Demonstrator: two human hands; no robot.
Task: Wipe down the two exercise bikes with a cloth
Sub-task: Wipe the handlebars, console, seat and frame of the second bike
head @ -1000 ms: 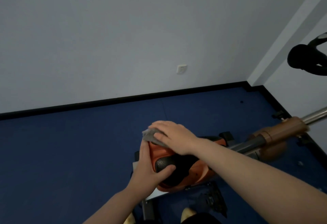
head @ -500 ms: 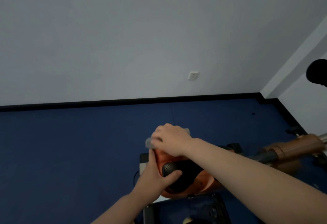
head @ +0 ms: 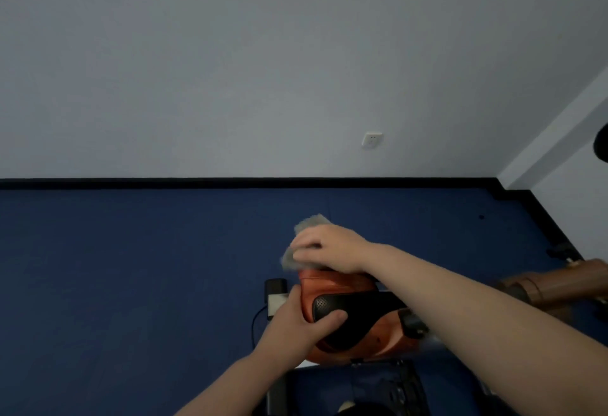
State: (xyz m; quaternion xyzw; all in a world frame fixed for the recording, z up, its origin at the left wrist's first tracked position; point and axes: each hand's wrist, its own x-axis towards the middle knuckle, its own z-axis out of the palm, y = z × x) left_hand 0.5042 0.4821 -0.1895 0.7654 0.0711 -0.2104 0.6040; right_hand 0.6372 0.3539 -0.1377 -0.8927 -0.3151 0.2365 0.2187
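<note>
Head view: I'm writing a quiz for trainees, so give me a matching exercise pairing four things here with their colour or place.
Things:
1. cloth
2. bike saddle
3. wall socket
4. floor

Descriptions:
A. dark blue
B. orange and black
C. grey, under the right hand
D. white, on the wall

Pairs: 1-C, 2-B, 3-D, 4-A
</note>
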